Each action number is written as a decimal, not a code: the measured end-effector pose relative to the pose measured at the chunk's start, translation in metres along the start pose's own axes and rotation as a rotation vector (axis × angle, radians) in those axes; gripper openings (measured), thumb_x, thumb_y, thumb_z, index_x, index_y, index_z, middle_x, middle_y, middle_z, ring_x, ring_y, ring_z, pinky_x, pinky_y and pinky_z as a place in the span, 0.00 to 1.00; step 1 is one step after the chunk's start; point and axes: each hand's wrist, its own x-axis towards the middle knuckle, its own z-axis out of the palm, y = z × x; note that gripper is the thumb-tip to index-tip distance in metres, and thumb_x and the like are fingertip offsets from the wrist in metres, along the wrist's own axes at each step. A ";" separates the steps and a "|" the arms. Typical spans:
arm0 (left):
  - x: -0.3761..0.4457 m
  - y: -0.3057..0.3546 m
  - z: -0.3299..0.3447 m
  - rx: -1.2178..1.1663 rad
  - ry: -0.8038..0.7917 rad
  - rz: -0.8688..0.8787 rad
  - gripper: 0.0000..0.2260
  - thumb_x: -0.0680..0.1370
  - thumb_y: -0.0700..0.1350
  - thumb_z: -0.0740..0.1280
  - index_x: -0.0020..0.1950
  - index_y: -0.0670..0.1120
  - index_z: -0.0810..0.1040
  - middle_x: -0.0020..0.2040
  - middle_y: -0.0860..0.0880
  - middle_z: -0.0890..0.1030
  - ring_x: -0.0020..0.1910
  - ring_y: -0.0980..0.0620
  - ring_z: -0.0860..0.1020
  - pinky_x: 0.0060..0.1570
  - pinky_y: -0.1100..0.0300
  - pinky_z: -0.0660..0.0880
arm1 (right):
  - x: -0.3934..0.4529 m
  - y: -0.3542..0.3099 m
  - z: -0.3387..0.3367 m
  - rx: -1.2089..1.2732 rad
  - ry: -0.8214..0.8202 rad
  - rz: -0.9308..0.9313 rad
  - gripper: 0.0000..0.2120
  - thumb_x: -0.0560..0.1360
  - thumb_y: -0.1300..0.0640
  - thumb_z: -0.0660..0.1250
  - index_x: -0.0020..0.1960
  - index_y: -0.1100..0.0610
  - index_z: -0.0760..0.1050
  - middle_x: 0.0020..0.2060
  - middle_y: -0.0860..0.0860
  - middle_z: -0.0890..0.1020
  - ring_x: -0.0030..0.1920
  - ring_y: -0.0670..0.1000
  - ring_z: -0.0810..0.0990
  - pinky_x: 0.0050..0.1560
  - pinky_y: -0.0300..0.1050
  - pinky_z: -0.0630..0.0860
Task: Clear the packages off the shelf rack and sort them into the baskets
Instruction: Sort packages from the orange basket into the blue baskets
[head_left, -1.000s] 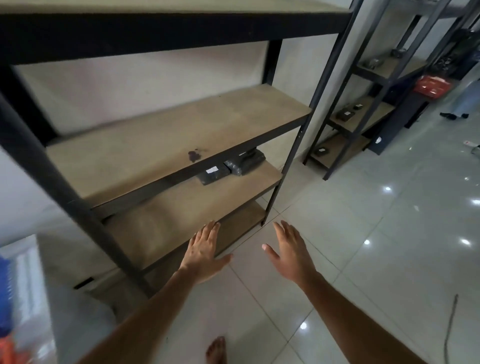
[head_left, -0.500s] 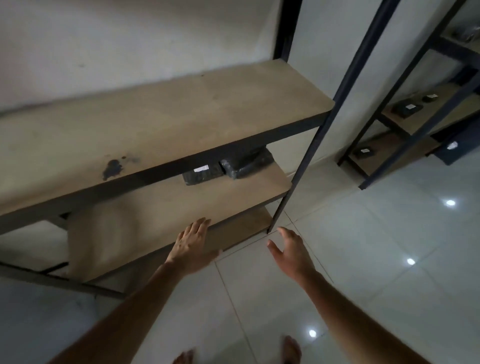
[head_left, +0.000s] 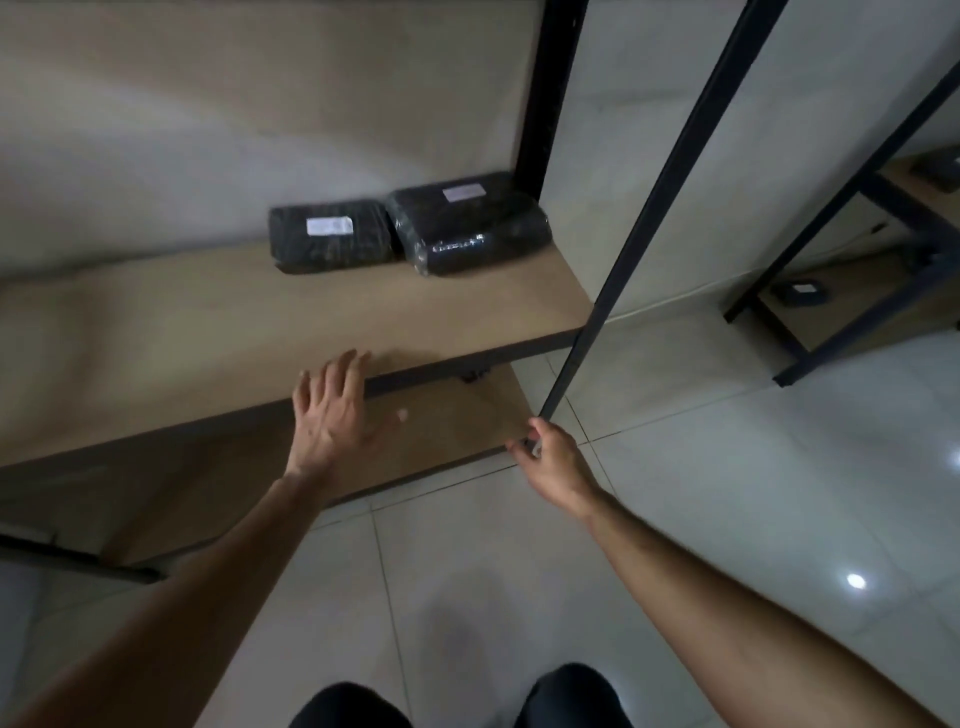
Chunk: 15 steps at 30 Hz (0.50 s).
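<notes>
Pale tiled floor under a dark-framed shelf rack with wooden boards. Two black wrapped packages on the middle shelf, hard against its back right corner: left package beside right package, touching, long axes running along the shelf. White labels on top, unreadable. Left hand spread flat over the shelf's front edge. Right hand pinching the foot of the front post.

Both arms extended forward.
Left hand held flat, fingers spread; right hand curled, pinching.
</notes>
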 end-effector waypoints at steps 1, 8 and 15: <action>0.001 -0.003 0.015 0.010 0.063 -0.001 0.39 0.79 0.69 0.58 0.81 0.44 0.60 0.79 0.42 0.64 0.78 0.40 0.62 0.79 0.37 0.49 | 0.011 0.011 0.010 0.012 -0.006 0.003 0.33 0.79 0.39 0.65 0.76 0.58 0.66 0.68 0.56 0.78 0.64 0.54 0.79 0.59 0.42 0.75; 0.017 -0.035 0.080 0.132 0.438 0.092 0.32 0.81 0.67 0.55 0.79 0.48 0.63 0.76 0.47 0.67 0.76 0.44 0.66 0.78 0.44 0.51 | 0.079 0.064 0.070 0.205 0.016 0.060 0.30 0.78 0.42 0.69 0.73 0.57 0.70 0.64 0.54 0.80 0.62 0.54 0.79 0.60 0.45 0.76; 0.047 -0.053 0.116 0.317 0.870 0.176 0.31 0.78 0.67 0.65 0.71 0.46 0.74 0.66 0.46 0.75 0.64 0.42 0.73 0.67 0.44 0.59 | 0.161 0.083 0.132 0.212 0.137 0.055 0.26 0.81 0.44 0.65 0.70 0.62 0.72 0.65 0.58 0.80 0.64 0.56 0.78 0.61 0.40 0.72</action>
